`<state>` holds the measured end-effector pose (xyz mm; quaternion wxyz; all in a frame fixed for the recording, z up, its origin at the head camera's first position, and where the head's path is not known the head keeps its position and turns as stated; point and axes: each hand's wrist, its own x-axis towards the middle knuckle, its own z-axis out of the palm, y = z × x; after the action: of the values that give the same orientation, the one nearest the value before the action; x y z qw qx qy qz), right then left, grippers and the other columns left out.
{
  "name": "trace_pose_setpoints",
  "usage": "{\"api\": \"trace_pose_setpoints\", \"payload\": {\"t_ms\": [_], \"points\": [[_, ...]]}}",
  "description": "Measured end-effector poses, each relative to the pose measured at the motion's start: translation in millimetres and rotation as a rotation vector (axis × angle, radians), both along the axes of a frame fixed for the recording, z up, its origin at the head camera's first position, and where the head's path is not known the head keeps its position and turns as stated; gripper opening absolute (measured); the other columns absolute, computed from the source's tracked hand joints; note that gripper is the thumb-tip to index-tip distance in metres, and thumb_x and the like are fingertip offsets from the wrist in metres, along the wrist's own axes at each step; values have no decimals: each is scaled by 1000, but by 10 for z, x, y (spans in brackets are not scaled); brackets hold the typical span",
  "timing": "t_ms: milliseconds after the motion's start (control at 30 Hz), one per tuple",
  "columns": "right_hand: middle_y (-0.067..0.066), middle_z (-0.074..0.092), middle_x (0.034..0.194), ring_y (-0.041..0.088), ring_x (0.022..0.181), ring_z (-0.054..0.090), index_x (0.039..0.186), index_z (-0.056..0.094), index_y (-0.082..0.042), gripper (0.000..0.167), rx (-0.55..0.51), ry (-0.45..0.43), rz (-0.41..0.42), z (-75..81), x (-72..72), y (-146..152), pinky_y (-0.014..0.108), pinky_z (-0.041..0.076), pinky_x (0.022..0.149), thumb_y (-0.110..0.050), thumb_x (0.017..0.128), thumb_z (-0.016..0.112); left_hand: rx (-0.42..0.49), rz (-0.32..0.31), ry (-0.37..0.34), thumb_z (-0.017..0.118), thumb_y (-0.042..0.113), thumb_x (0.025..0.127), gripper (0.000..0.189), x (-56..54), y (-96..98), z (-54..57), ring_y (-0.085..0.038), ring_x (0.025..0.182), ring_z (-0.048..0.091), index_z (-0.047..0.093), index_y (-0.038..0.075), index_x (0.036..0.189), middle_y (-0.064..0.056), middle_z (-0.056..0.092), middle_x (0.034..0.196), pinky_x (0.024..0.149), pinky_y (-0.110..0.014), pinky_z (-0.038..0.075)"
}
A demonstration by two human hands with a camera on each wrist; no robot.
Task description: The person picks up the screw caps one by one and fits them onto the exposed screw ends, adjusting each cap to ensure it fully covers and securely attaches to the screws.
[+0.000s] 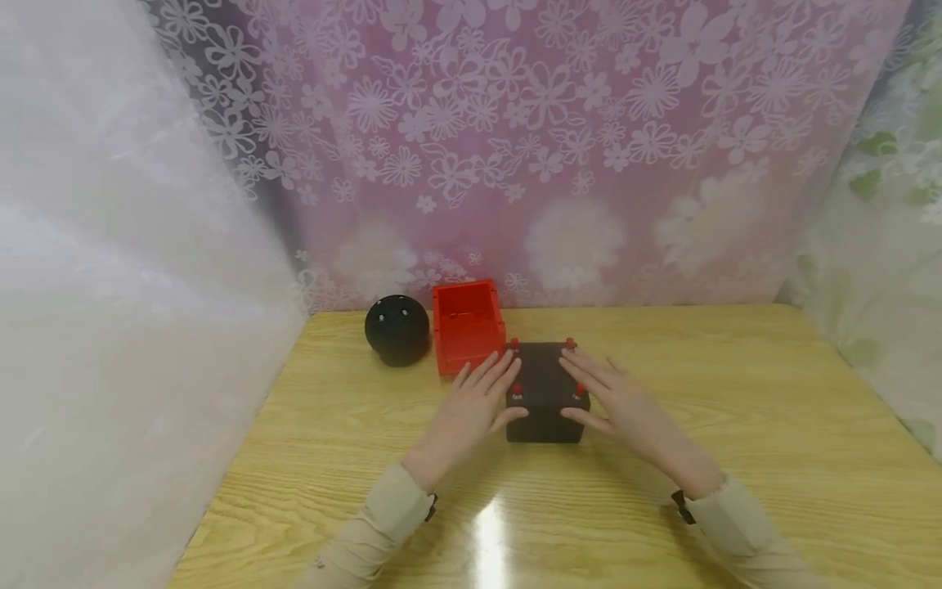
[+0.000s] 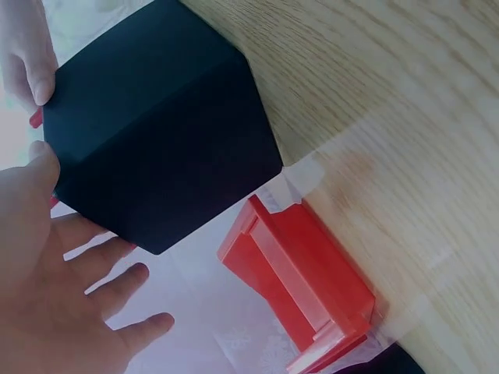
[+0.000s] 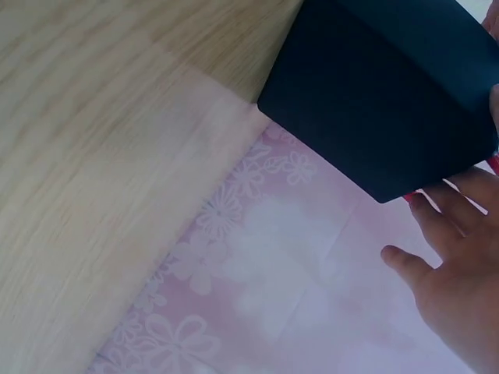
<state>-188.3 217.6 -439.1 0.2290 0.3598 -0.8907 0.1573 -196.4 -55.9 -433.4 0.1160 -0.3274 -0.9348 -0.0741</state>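
Observation:
A black box (image 1: pixel 545 421) with several red pegs (image 1: pixel 518 391) at its top corners stands on the table in the head view. My left hand (image 1: pixel 471 405) lies along its left side, fingers extended, fingertips at the top edge near the pegs. On the opposite side my right hand (image 1: pixel 625 405) mirrors it, with fingers extended towards the far right corner. Each wrist view shows the box's dark side wall (image 2: pixel 171 156) with straight, spread fingers (image 3: pixel 440 226) at its edge. Neither hand curls round the box. Exact fingertip contact is hard to make out.
An open red bin (image 1: pixel 469 331) stands behind and left of the black box, close to my left fingertips. Left of the bin is a round black object (image 1: pixel 397 331) with small shiny dots on top. A floral curtain (image 1: pixel 515 164) hangs at the wooden table's (image 1: pixel 331 458) back edge.

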Motion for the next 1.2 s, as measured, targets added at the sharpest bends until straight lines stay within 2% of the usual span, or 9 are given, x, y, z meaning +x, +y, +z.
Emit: {"api": "trace_pose_setpoints", "payload": {"t_ms": [33,133,267,333,533,667,933,1200], "points": [[19,48,152,39,137,48,148,48,0,76,1,-1,-10,5,12,9,62,28,117,-52,95,64,-6,2,12,56,55,99,77,5,4,5,-24,154,24,33,14,159,-5,30,165,123,-50,22],[17,45,155,38,139,46,151,45,0,78,25,16,-52,6,59,30,61,23,119,-55,98,57,-23,13,27,55,56,99,77,25,13,23,-25,154,24,33,13,159,-6,31,165,123,-50,23],[17,43,156,36,141,44,152,40,1,83,112,76,-138,-8,130,24,63,23,119,-64,103,29,-48,37,43,52,58,99,78,53,30,26,-26,153,25,31,13,160,-5,29,165,123,-50,22],[17,44,156,35,141,45,152,40,1,84,151,98,-178,-8,167,10,63,23,119,-64,104,22,-58,49,53,52,58,100,78,61,45,14,-26,153,25,31,13,160,-5,28,166,123,-50,22],[19,46,154,33,139,48,152,42,1,84,187,89,-246,18,238,-44,63,23,119,-63,104,16,-65,75,81,53,55,100,76,80,79,-15,-25,154,23,30,13,160,-4,27,166,123,-49,21],[20,49,150,34,137,50,150,45,2,89,181,97,-254,25,246,-65,67,26,115,-64,102,8,-62,75,93,54,53,100,76,95,86,-11,-26,153,27,32,11,159,-5,29,165,123,-49,22],[22,51,148,35,134,53,148,46,3,89,168,108,-260,35,250,-83,69,27,113,-63,103,7,-83,86,107,49,54,102,74,104,106,-2,-25,153,27,31,12,160,-5,30,164,123,-50,21],[22,50,149,36,136,51,149,45,4,92,188,88,-286,43,216,-73,69,28,113,-63,102,3,-40,89,97,53,51,102,74,61,155,0,-25,154,23,30,11,160,-6,30,165,123,-52,20]]}}
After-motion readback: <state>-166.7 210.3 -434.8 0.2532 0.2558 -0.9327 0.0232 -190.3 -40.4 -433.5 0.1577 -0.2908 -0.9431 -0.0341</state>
